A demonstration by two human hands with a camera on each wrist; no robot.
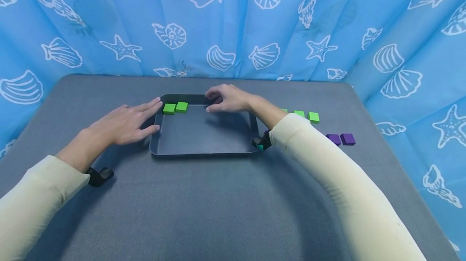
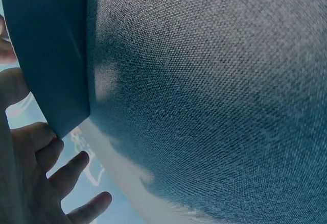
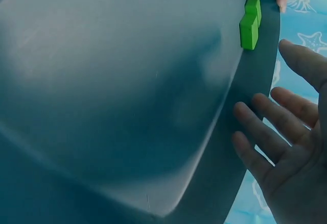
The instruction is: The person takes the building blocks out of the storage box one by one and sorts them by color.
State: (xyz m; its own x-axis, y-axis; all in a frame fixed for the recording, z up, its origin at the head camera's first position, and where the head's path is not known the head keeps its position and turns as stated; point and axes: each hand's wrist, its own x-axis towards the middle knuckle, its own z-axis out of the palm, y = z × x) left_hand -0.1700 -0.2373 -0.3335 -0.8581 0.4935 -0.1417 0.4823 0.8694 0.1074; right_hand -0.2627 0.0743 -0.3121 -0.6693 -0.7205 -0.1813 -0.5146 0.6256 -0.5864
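Observation:
A dark grey rectangular tray (image 1: 204, 154) lies on the table with two flat green blocks (image 1: 169, 109) side by side in its far left corner. At its left rim is my left hand (image 1: 121, 125), fingers extended and fingertips right at the edge; the left wrist view shows the tray's outer wall (image 2: 51, 55) beside the fingers. My right hand (image 1: 231, 98) hovers over the far side of the tray, fingers loosely bent and holding nothing. In the right wrist view its spread fingers (image 3: 263, 132) overlap the tray wall, with the green blocks (image 3: 249, 30) farther along that wall.
Right of the tray, partly behind my right forearm, lie a row of green blocks (image 1: 313, 117) and a row of purple blocks (image 1: 348, 139). A grey cloth covers the table (image 1: 204, 204). Blue curtains (image 1: 236, 22) with white shell prints hang behind and to the sides.

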